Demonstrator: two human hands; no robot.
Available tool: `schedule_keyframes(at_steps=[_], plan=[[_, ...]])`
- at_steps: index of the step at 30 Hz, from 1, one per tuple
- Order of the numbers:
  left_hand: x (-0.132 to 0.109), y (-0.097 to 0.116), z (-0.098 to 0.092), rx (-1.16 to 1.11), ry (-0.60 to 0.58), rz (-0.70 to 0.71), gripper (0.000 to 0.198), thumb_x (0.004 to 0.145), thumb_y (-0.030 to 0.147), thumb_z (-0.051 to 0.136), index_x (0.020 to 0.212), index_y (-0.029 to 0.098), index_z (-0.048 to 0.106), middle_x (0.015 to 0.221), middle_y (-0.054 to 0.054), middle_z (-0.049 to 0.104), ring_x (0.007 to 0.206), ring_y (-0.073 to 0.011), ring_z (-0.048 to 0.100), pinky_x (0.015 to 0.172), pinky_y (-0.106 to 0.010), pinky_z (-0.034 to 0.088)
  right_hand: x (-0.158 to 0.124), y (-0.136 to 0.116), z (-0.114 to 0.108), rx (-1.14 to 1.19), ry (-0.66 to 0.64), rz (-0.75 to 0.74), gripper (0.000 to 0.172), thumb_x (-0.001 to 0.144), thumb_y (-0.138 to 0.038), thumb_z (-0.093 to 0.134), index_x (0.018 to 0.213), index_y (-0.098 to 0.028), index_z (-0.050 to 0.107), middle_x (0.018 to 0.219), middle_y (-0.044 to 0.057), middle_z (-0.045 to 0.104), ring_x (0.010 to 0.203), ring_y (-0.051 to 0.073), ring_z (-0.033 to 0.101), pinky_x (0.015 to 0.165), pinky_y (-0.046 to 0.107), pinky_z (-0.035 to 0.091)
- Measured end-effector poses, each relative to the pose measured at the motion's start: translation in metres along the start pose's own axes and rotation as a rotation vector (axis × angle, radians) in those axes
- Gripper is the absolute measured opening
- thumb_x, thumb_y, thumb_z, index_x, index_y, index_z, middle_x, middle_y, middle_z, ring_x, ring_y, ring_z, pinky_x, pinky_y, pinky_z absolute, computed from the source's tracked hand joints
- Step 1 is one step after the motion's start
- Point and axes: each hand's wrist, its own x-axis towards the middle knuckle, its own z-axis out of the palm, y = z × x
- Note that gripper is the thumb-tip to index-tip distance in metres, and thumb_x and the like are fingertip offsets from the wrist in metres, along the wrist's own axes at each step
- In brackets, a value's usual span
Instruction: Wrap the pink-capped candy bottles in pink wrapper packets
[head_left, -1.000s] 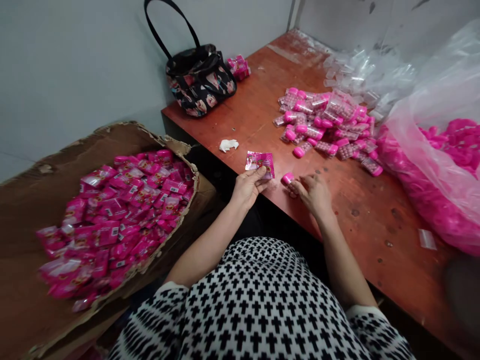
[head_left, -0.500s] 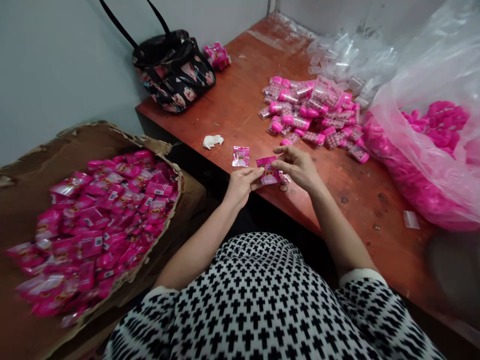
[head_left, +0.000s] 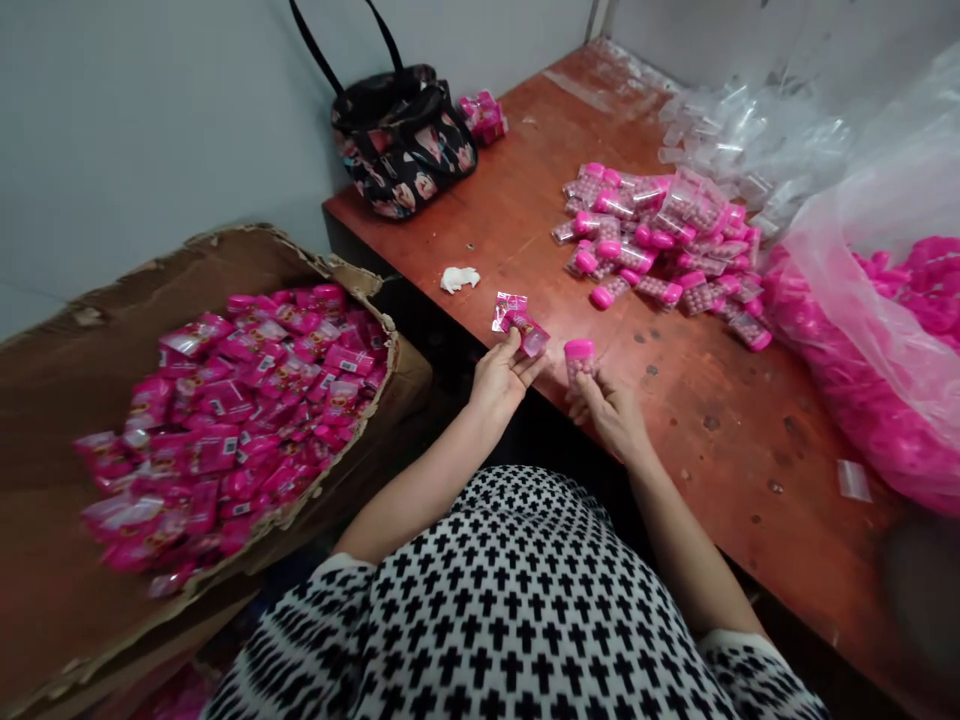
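Hands at the near edge of a worn red-brown table, each gripping one small pink item
Left hand, centre frame, pinches a glossy pink sachet; a second sachet lies just behind. Right hand, fingers closed, holds upright a clear tube with a pink cap. Bare wood stretches right of the hands; capped tubes are heaped upper right beside a crinkled clear bag, and a torn cardboard box of sachets fills the left
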Motion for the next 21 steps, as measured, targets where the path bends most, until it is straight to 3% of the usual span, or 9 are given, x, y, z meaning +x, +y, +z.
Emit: schedule_keyframes(at_steps=[2, 4, 10, 16, 21], plan=[[0.000, -0.003, -0.001, -0.016, -0.022, -0.006, 0.016, 0.075, 0.025, 0.071, 0.079, 0.013, 0.061, 0.075, -0.006, 0.070, 0.068, -0.0159, 0.068, 0.068, -0.029, 0.055, -0.010, -0.003, 0.012, 0.245, -0.048, 0.031, 0.036, 0.086, -0.055, 0.046, 0.082, -0.020, 0.050, 0.066, 0.000, 0.062, 0.046, 0.011, 0.057, 0.042, 0.024, 0.047], [-0.001, -0.006, 0.000, -0.027, -0.051, 0.002, 0.015, 0.076, 0.025, 0.070, 0.078, 0.013, 0.061, 0.075, -0.006, 0.070, 0.068, -0.0150, 0.067, 0.067, -0.027, 0.055, -0.015, -0.006, 0.022, 0.332, -0.031, 0.033, 0.036, 0.083, -0.055, 0.051, 0.083, -0.019, 0.052, 0.066, -0.001, 0.061, 0.045, 0.009, 0.056, 0.040, 0.021, 0.047], [-0.008, -0.011, 0.003, 0.028, -0.132, 0.064, 0.022, 0.068, 0.026, 0.077, 0.075, 0.014, 0.060, 0.068, -0.001, 0.066, 0.058, -0.0098, 0.062, 0.060, -0.022, 0.051, -0.011, -0.008, 0.030, 0.338, -0.031, 0.010, 0.034, 0.083, -0.053, 0.053, 0.079, -0.019, 0.051, 0.062, -0.003, 0.060, 0.043, 0.008, 0.055, 0.038, 0.018, 0.046], [-0.010, -0.004, 0.005, 0.176, -0.251, 0.080, 0.036, 0.062, 0.040, 0.079, 0.074, 0.013, 0.059, 0.065, -0.002, 0.065, 0.055, -0.0109, 0.061, 0.055, -0.022, 0.048, -0.006, -0.006, 0.030, 0.385, -0.083, -0.034, 0.031, 0.084, -0.050, 0.053, 0.080, -0.019, 0.053, 0.062, -0.002, 0.061, 0.043, 0.008, 0.055, 0.039, 0.019, 0.046], [-0.010, -0.002, 0.006, 0.309, -0.307, 0.024, 0.040, 0.050, 0.036, 0.086, 0.065, 0.011, 0.058, 0.055, 0.000, 0.059, 0.048, -0.0097, 0.056, 0.049, -0.022, 0.046, -0.005, 0.000, 0.035, 0.310, 0.014, -0.086, 0.029, 0.085, -0.048, 0.053, 0.087, -0.019, 0.055, 0.067, -0.002, 0.060, 0.047, 0.008, 0.056, 0.042, 0.019, 0.047]])
